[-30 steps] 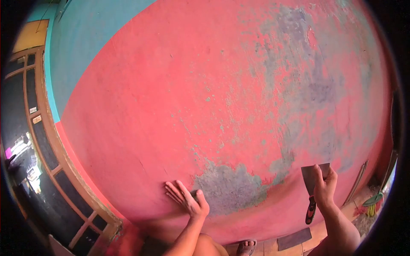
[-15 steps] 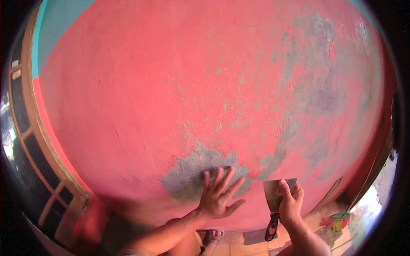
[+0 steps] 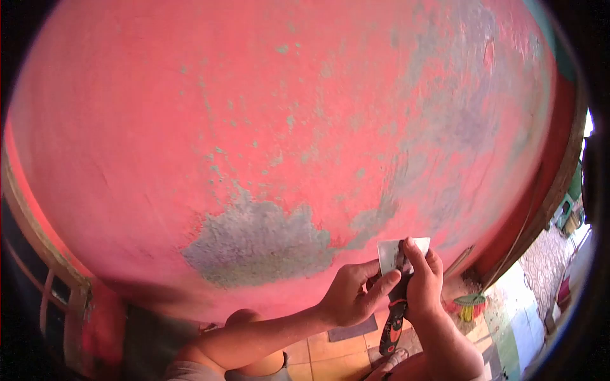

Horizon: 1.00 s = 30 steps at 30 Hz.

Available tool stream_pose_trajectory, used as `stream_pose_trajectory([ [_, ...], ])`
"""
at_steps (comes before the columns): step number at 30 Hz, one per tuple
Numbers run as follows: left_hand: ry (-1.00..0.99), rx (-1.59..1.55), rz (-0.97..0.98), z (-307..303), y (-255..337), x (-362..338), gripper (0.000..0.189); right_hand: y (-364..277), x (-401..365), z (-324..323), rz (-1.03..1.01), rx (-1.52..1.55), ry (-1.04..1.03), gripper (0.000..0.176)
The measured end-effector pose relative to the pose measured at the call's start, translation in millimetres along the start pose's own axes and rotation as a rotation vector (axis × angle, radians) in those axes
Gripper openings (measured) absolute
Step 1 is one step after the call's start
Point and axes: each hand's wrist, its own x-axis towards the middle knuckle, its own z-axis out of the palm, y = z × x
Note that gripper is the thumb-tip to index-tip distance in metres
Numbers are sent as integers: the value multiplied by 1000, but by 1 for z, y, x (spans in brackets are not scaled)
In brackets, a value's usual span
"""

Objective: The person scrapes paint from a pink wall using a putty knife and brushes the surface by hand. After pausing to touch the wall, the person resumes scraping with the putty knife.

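Note:
My right hand [image 3: 422, 279] grips a putty knife [image 3: 395, 287] with a red and black handle, its wide metal blade pointing up against the red wall [image 3: 190, 127]. My left hand [image 3: 352, 295] has come beside it, fingers curled, the thumb touching the knife's neck just below the blade. A grey patch of bare plaster [image 3: 257, 244], where the paint is gone, lies just left of both hands. More flaked and faded grey areas [image 3: 457, 120] spread up the wall to the right.
A wooden window frame [image 3: 38, 247] stands at the far left. Below are my knee [image 3: 244, 355] and a tiled floor [image 3: 330, 359]. A broom with a green and yellow head [image 3: 469, 305] leans near the wall's right corner, beside an open doorway.
My left hand left the grey patch and moved right to the putty knife. The view swung left and closer, so the patch now sits further left.

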Motion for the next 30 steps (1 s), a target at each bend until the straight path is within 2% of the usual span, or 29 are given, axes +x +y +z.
stream_pose_trajectory([
  [3,-28,-153,-292,-6,-5,-7,43,28,3,3,-34,13,75,18],
  [5,80,-353,-347,1,-30,-16,44,44,-1,4,-42,-121,84,25],
  [8,176,-431,-487,0,-35,-26,43,57,6,5,20,-170,32,26],
  [14,307,-285,-347,7,-48,-8,42,69,31,11,-23,-214,77,26],
  [16,323,-260,-384,9,-49,-7,41,66,33,10,26,-255,54,24],
  [20,353,-287,-389,13,-45,-3,41,66,35,9,24,-242,46,26],
  [23,383,-332,-466,13,-42,-2,42,67,36,10,8,-227,65,28],
  [28,385,-222,-423,9,-47,-1,44,65,32,15,-89,-239,91,27],
  [30,382,-200,-413,7,-43,3,43,64,33,14,-55,-263,102,26],
])
